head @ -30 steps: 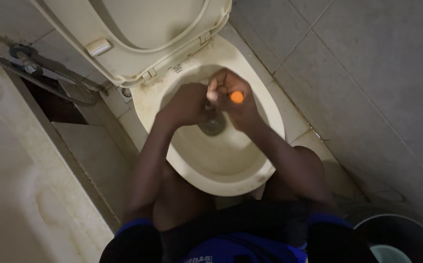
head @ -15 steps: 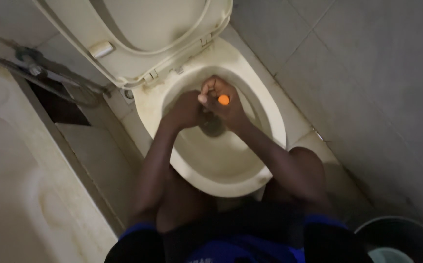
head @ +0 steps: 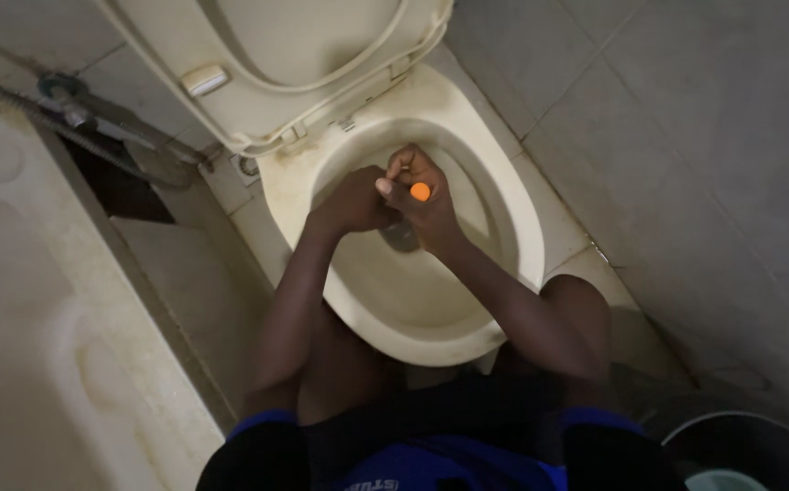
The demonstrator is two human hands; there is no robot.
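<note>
Over the toilet bowl (head: 513, 264), the right hand (head: 426, 205) and left hand (head: 354, 200) both close around an orange-tipped handle (head: 420, 191), probably stiff, light plastic, best gripped near its top.

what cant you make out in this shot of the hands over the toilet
Head view only:
- Orange-tipped tool: only its end shows; the right hand and left hand cover the rest.
- Toilet bowl drain: hidden beneath both hands.
- Raised lid: cut off by the top edge.
- Bucket: cut by the bottom corner, dim.
</note>
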